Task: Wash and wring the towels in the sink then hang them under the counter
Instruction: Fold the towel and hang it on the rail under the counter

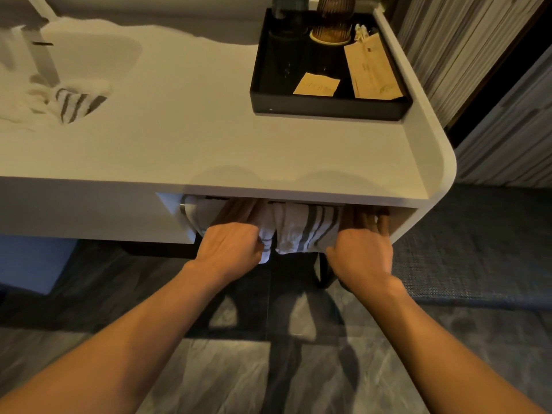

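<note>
A white towel with grey stripes (301, 228) hangs over a metal rail (182, 209) in the recess under the white counter (209, 144). My left hand (231, 245) grips the towel's left part, fingers curled into the cloth. My right hand (363, 252) holds the towel's right edge, its fingertips tucked under the counter. Another striped towel (76, 104) lies bunched in the sink (89, 52) at the far left, below the faucet (44, 59).
A black tray (328, 107) with paper packets, a dark cup and a ribbed holder stands at the counter's back right. A curtain (478, 70) hangs to the right. Below lie a grey tiled floor (209, 369) and a dark mat (478, 249).
</note>
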`<act>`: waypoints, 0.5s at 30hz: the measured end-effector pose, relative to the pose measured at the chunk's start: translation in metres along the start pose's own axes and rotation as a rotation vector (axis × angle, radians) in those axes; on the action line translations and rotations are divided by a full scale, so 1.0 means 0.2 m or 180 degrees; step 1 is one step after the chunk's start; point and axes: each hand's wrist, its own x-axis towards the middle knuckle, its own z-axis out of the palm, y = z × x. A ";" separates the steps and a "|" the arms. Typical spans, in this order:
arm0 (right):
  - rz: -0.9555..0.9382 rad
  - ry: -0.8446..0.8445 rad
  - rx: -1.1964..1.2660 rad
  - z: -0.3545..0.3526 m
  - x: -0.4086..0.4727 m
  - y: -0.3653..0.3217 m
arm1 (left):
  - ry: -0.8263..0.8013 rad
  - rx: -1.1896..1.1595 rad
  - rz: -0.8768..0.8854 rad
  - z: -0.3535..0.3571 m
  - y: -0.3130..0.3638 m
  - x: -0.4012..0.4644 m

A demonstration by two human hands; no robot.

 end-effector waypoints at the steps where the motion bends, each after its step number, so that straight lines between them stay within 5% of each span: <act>1: -0.0017 0.0062 0.0148 0.00 0.01 -0.03 | 0.0067 -0.0144 0.0060 0.01 0.01 0.00; 5: -0.0121 0.0150 0.0387 0.06 -0.01 -0.09 | 0.0428 0.0098 0.0395 0.03 0.06 -0.04; 10: -0.0363 -0.0277 -0.0380 0.11 0.00 -0.05 | 0.0173 0.0158 0.0395 0.00 0.07 -0.06; 15: -0.0377 0.0018 0.0236 -0.03 -0.10 -0.08 | -0.0218 0.0146 0.0560 -0.13 0.02 -0.16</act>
